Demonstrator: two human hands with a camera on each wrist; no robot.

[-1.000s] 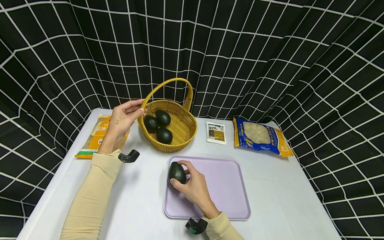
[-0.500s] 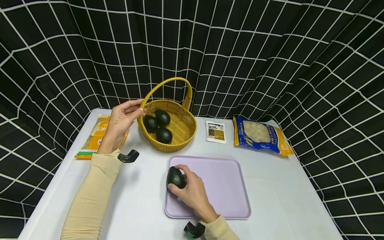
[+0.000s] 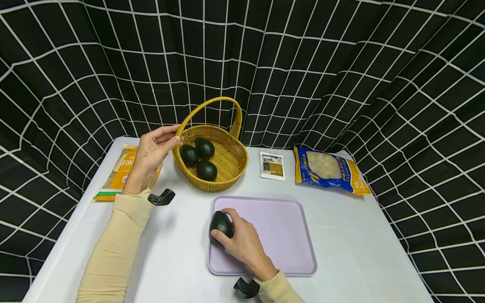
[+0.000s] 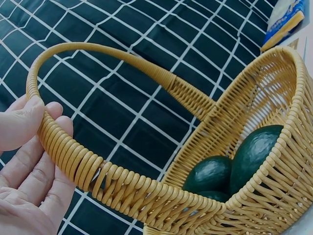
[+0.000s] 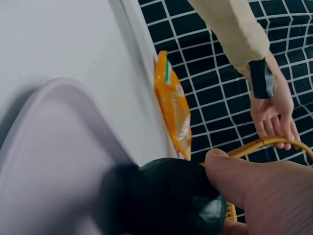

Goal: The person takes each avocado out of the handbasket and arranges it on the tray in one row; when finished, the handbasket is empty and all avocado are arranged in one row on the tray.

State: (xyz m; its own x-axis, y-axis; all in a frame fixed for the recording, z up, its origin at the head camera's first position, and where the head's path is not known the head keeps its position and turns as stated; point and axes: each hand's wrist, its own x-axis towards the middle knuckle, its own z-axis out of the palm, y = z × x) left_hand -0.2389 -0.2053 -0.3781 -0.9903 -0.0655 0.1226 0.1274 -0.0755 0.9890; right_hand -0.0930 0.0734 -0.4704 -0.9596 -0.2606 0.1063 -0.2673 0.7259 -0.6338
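Note:
In the head view, my left hand [image 3: 152,153] grips the handle of a yellow woven basket [image 3: 235,168] on its left side. The left wrist view shows the thumb and fingers curled round that wrapped handle [image 4: 63,147]. Three dark green avocados [image 3: 206,170] lie together in the basket's left half. My right hand [image 3: 244,242] holds another avocado [image 3: 219,225] between thumb and fingers, over the left part of a lilac tray [image 3: 276,235]. Whether this avocado touches the tray I cannot tell; its underside is hidden.
An orange bag [image 3: 120,176] lies at the table's left, partly behind my left forearm. Behind the tray are a small flat white-edged packet [image 3: 272,166] and a blue and yellow bag [image 3: 327,170]. A black gridded curtain [image 3: 212,54] hangs around the table's back and sides.
My right hand has shifted slightly left and toward me with the avocado, mostly in the first half second. The left hand keeps its grip on the basket handle.

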